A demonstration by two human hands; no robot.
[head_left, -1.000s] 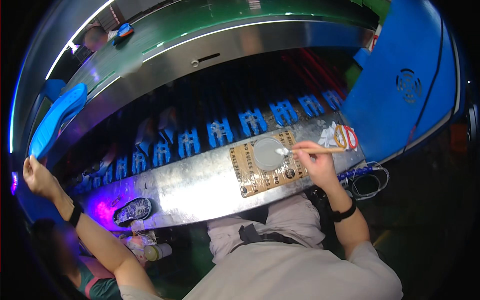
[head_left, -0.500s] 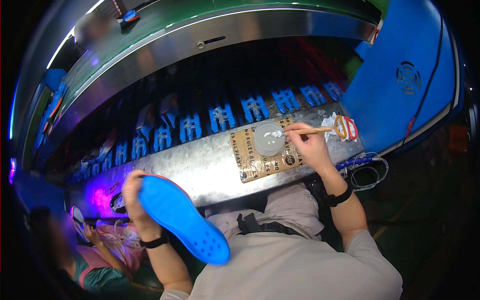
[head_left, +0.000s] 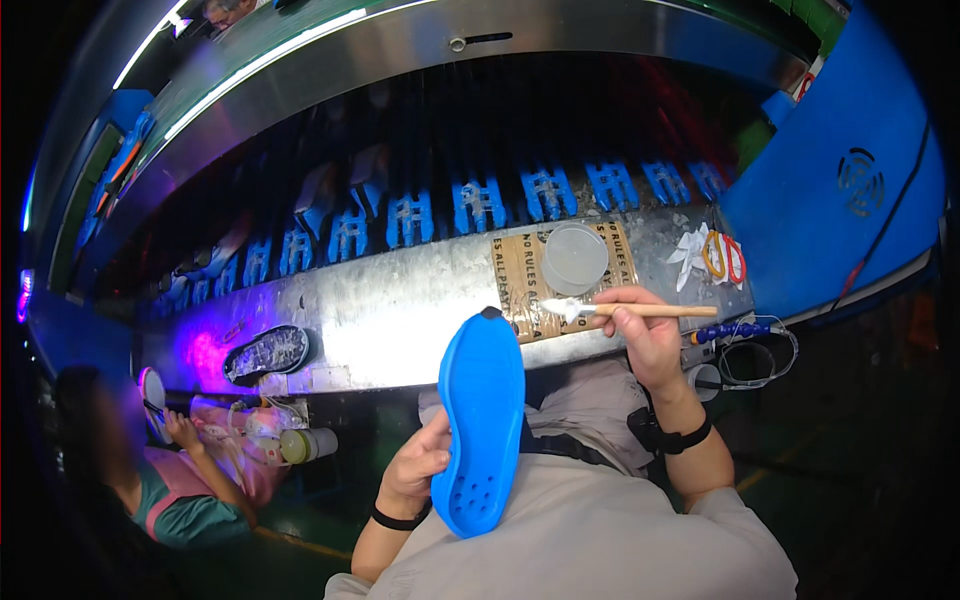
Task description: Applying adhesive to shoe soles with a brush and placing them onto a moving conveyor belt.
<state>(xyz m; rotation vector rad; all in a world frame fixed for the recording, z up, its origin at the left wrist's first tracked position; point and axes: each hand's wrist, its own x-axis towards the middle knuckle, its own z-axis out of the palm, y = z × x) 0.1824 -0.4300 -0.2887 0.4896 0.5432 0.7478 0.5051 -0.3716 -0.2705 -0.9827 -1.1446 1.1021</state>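
One blue sole (head_left: 482,400) sits gripped in my left hand (head_left: 415,464) while my right hand (head_left: 650,340) pinches a brush (head_left: 684,310).

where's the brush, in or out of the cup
Out: the right hand holds the brush, its white tip clear of the cup.

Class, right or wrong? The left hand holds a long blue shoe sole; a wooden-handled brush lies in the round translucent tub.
Wrong: the head view shows the wooden-handled brush in the right hand, outside the translucent tub. The left hand does hold the blue sole.
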